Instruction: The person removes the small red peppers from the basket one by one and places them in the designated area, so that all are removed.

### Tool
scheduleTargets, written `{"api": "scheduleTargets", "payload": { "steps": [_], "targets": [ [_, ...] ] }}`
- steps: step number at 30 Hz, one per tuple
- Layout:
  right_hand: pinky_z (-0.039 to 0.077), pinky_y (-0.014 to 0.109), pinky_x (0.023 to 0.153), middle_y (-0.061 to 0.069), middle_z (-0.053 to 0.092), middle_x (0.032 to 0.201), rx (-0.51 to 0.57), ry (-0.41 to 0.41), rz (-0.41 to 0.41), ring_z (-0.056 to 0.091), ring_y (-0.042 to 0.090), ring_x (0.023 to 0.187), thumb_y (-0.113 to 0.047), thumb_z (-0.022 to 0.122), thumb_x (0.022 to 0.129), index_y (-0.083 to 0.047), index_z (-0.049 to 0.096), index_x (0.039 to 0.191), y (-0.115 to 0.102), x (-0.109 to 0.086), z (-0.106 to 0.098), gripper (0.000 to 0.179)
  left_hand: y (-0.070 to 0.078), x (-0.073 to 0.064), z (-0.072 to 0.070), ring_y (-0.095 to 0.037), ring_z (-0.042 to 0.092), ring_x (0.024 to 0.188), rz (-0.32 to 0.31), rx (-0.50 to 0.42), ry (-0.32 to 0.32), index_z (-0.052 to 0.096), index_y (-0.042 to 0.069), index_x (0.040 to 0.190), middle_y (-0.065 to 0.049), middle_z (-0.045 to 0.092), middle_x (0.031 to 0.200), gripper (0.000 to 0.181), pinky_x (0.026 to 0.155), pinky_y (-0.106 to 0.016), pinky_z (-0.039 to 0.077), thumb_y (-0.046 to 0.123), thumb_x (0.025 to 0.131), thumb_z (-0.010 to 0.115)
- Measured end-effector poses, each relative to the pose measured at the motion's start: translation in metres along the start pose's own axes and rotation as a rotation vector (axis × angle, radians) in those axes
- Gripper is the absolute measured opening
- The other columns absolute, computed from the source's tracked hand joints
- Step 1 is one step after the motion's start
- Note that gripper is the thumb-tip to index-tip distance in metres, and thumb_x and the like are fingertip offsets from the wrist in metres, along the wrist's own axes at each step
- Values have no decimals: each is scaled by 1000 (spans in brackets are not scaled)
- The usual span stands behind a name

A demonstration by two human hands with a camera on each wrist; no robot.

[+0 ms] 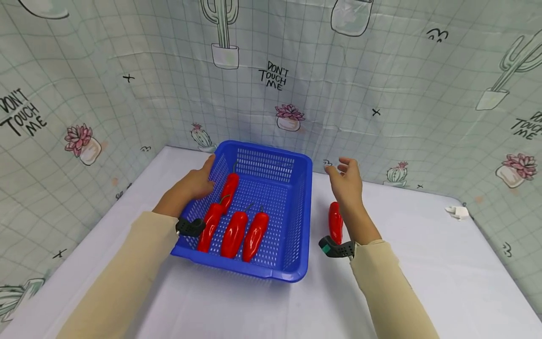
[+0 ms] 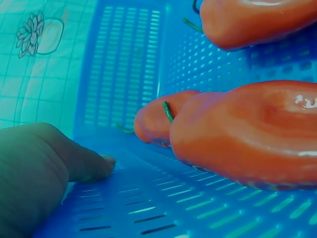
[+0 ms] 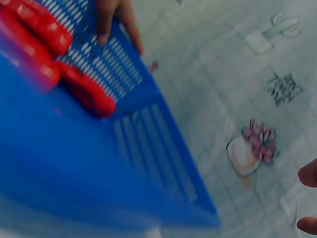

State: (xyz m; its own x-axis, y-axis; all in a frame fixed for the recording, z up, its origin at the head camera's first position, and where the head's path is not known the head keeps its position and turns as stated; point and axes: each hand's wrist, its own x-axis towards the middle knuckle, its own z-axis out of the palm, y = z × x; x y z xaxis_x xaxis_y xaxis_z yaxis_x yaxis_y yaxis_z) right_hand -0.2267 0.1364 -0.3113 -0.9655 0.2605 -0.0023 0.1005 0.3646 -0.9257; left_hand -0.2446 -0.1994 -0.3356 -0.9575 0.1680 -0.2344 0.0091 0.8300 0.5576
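A blue plastic basket (image 1: 271,274) with slotted walls holds several long red peppers (image 1: 256,235) with green stems, grouped toward its left side. My left hand (image 1: 195,184) grips the basket's left rim, and its thumb (image 2: 91,166) lies over the inner wall in the left wrist view. Right of the basket, my right hand (image 1: 348,183) is raised with fingers loosely bent and nothing in them. Another red pepper (image 1: 335,221) lies on the table beside the basket, partly hidden behind the right wrist. Only fingertips (image 3: 308,225) of the right hand show in the right wrist view.
A white cloth covers the table (image 1: 427,263). Behind and at the sides hangs a grid-patterned curtain (image 1: 330,84) with plant drawings. A small white object (image 1: 458,212) lies at the table's right edge. Each wrist wears a dark strap (image 1: 338,248).
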Motion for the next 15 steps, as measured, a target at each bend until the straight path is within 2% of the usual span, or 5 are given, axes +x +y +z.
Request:
{"api": "scheduleTargets", "payload": {
  "steps": [4,8,12,15],
  "targets": [
    [35,50,112,16,38,150,50,-56,-24,41,33,136,-27,51,98,-11,31,149,-23,0,11,57,6,3,0,-42,69,82,9,10,-9,-8,11,157,-41,51,124,78,61,-47,59,10,97,42],
    [39,50,109,17,40,148,44,-90,-60,45,34,132,-26,52,98,-11,32,149,-38,1,25,56,12,6,1,-44,70,85,23,10,-16,-8,11,158,-41,51,125,79,63,-48,59,10,97,43],
    [42,49,105,19,48,143,20,-140,-96,49,35,127,-24,54,98,-9,35,146,-47,3,50,54,10,4,1,-43,69,82,12,11,-21,-9,11,157,-42,49,127,79,62,-47,59,10,97,42],
    [43,47,104,19,51,141,40,-213,-73,51,34,126,-26,56,97,-8,36,145,-52,4,72,54,5,3,1,-41,69,79,-2,18,-23,-10,10,157,-43,49,127,80,61,-47,59,10,97,42]
  ]
}}
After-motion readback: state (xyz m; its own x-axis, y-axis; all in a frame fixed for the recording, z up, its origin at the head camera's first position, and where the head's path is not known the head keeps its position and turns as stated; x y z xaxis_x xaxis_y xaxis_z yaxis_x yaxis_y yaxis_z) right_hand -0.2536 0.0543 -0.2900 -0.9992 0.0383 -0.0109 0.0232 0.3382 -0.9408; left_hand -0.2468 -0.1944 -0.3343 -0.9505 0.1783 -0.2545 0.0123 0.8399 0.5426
